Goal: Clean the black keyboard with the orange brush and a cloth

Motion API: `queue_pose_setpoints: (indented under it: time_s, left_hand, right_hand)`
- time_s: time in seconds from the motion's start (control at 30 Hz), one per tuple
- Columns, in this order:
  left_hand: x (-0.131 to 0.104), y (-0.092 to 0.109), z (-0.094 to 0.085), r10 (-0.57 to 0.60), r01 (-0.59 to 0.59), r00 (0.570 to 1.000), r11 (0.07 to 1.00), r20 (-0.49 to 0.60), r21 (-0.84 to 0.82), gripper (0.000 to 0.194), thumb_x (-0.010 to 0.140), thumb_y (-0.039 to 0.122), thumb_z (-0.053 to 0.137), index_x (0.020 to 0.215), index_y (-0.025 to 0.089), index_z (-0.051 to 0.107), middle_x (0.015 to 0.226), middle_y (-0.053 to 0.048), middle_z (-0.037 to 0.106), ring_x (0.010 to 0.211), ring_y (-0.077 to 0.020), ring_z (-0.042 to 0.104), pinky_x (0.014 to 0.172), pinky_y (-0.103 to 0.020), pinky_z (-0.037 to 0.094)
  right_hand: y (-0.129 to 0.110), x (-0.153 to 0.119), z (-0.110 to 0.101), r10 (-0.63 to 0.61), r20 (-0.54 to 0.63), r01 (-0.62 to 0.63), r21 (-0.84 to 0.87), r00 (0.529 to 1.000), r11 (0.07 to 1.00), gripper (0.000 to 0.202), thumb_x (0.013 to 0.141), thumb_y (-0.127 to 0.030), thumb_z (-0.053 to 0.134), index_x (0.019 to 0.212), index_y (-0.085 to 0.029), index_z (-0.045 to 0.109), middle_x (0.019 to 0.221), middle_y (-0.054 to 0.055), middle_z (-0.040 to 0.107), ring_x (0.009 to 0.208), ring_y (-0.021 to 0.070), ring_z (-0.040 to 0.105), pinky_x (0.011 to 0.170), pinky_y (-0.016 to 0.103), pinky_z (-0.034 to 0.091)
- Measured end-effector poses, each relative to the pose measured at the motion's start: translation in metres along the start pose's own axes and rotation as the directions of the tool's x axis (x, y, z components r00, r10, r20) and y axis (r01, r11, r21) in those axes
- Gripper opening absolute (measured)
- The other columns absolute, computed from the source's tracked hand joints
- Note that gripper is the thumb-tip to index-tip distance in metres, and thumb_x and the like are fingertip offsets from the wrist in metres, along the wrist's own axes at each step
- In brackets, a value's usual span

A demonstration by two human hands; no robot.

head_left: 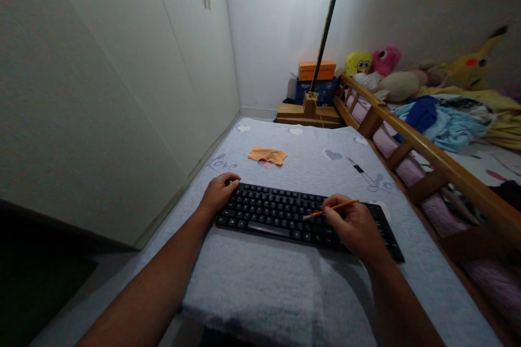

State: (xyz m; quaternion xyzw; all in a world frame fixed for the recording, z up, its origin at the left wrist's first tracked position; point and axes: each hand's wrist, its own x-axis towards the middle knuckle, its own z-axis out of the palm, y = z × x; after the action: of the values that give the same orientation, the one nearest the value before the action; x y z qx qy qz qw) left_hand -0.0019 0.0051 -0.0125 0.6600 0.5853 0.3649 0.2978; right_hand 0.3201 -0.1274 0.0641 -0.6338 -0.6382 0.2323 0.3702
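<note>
A black keyboard (271,209) lies across the pale blue quilted cover (252,265). At its upper left corner, my left hand (220,192) grips the keyboard's edge, thumb and fingers around it. My right hand (352,222) pinches a thin orange-handled brush (340,206) over the right half of the keys. The brush's pale tip points left and is at the keys; whether it touches them is hard to tell. Beyond the keyboard lies a crumpled orange cloth (267,155). To the right of the cloth is a small tool with a black middle and thin metal ends (359,168).
White cabinet doors (187,65) rise on the left. A wooden bed rail (431,157) runs along the right, with plush toys and clothes behind it. At the far end, a dark pole (326,27) stands on a wooden base near an orange box (317,70).
</note>
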Motion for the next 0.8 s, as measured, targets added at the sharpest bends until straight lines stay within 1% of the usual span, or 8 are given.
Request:
queue_pose_setpoints:
  time_s: [0.17, 0.27, 0.33, 0.4, 0.5, 0.6, 0.7, 0.8]
  left_hand:
    - [0.0, 0.001, 0.0, -0.015, 0.015, 1.0, 1.0, 0.005, 0.0, 0.034, 0.076, 0.044, 0.058, 0.091, 0.017, 0.073, 0.081, -0.004, 0.071, 0.078, -0.0225, 0.064, 0.073, -0.033, 0.046]
    - [0.0, 0.002, -0.001, -0.019, 0.019, 1.0, 1.0, 0.003, -0.002, 0.034, 0.077, 0.044, 0.058, 0.091, 0.017, 0.073, 0.081, -0.004, 0.071, 0.078, -0.0225, 0.064, 0.073, -0.033, 0.047]
    - [0.0, 0.001, 0.0, -0.018, 0.018, 1.0, 1.0, 0.003, -0.003, 0.034, 0.077, 0.044, 0.058, 0.091, 0.017, 0.073, 0.082, -0.004, 0.071, 0.079, -0.0226, 0.064, 0.074, -0.033, 0.047]
    - [0.0, 0.0, 0.0, -0.015, 0.015, 1.0, 1.0, 0.004, -0.003, 0.035, 0.077, 0.045, 0.057, 0.092, 0.017, 0.073, 0.083, -0.005, 0.072, 0.08, -0.0229, 0.065, 0.075, -0.034, 0.047]
    - [0.0, 0.0, -0.001, -0.008, 0.008, 1.0, 1.0, 0.005, 0.0, 0.035, 0.078, 0.044, 0.057, 0.092, 0.017, 0.073, 0.086, -0.005, 0.072, 0.082, -0.0233, 0.065, 0.077, -0.034, 0.047]
    - [0.0, -0.001, -0.001, -0.005, 0.005, 1.0, 1.0, 0.003, 0.004, 0.034, 0.078, 0.044, 0.058, 0.092, 0.017, 0.073, 0.086, -0.005, 0.073, 0.083, -0.0236, 0.065, 0.078, -0.035, 0.047]
    - [0.0, -0.001, -0.001, -0.004, 0.004, 1.0, 1.0, 0.002, 0.004, 0.034, 0.078, 0.044, 0.058, 0.092, 0.017, 0.073, 0.087, -0.006, 0.073, 0.083, -0.0237, 0.065, 0.078, -0.035, 0.048]
    - [0.0, 0.0, 0.0, -0.005, 0.005, 1.0, 1.0, 0.002, -0.001, 0.035, 0.079, 0.044, 0.058, 0.094, 0.017, 0.073, 0.089, -0.006, 0.074, 0.083, -0.0236, 0.066, 0.078, -0.035, 0.048]
  right_hand:
    - [0.001, -0.004, 0.014, -0.012, 0.073, 0.002, 0.134, 0.997, 0.991, 0.022, 0.086, -0.035, 0.054, 0.078, -0.018, 0.066, 0.064, 0.001, 0.061, 0.058, 0.0155, 0.053, 0.054, 0.026, 0.039]
    - [0.003, -0.005, 0.022, -0.014, 0.088, 0.004, 0.118, 0.996, 0.993, 0.021, 0.085, -0.032, 0.053, 0.078, -0.018, 0.066, 0.062, 0.001, 0.06, 0.055, 0.0147, 0.052, 0.052, 0.026, 0.037]
    - [0.004, -0.004, 0.021, -0.023, 0.063, 0.019, 0.067, 0.998, 0.998, 0.019, 0.082, -0.03, 0.053, 0.073, -0.018, 0.064, 0.059, 0.0, 0.058, 0.053, 0.0143, 0.051, 0.051, 0.025, 0.036]
    - [0.007, -0.004, 0.018, -0.028, 0.007, 0.028, 0.02, 1.0, 0.999, 0.017, 0.079, -0.028, 0.053, 0.068, -0.018, 0.062, 0.056, -0.001, 0.056, 0.05, 0.0139, 0.05, 0.05, 0.025, 0.035]
    - [0.01, -0.004, 0.014, -0.018, -0.073, 0.019, 0.018, 0.997, 1.0, 0.019, 0.079, -0.03, 0.052, 0.067, -0.019, 0.062, 0.053, -0.001, 0.055, 0.048, 0.0137, 0.049, 0.047, 0.025, 0.034]
    - [0.012, -0.004, 0.014, -0.038, -0.056, 0.041, 0.064, 0.998, 0.997, 0.02, 0.082, -0.031, 0.051, 0.07, -0.019, 0.062, 0.056, -0.001, 0.056, 0.051, 0.0143, 0.051, 0.049, 0.024, 0.037]
    - [0.013, -0.005, 0.016, -0.049, -0.017, 0.049, 0.042, 0.999, 0.998, 0.018, 0.08, -0.029, 0.052, 0.07, -0.018, 0.062, 0.057, -0.001, 0.055, 0.051, 0.0135, 0.05, 0.049, 0.024, 0.035]
    - [0.014, -0.005, 0.013, -0.022, -0.057, 0.022, -0.003, 0.998, 1.0, 0.017, 0.078, -0.027, 0.051, 0.066, -0.019, 0.06, 0.053, -0.002, 0.052, 0.047, 0.0128, 0.047, 0.046, 0.024, 0.033]
